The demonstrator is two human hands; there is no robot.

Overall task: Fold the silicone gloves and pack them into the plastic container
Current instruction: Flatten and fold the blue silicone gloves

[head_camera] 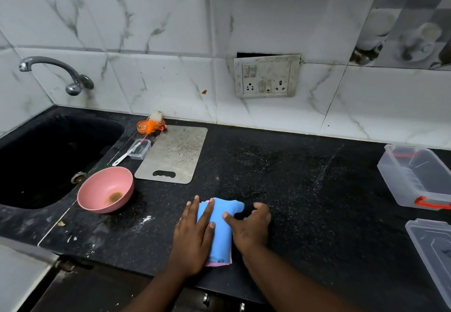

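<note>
A blue silicone glove [220, 226] lies folded on top of a pink glove [217, 264] near the front edge of the black counter [305, 189]. My left hand [194, 238] lies flat on the left side of the blue glove, fingers spread. My right hand [251, 226] presses on the glove's right edge, with its thumb on the blue surface and its fingers curled on the counter beside it. The clear plastic container [415, 177] with red clips stands open at the far right. Its lid [432, 246] lies in front of it.
A pink bowl [106, 189] sits left of the gloves beside the black sink [48, 160]. A grey cutting board [173, 154], a small clear box [140, 149] and an orange item [151, 125] lie behind. A tap [56, 72] and a socket plate [267, 77] are on the tiled wall.
</note>
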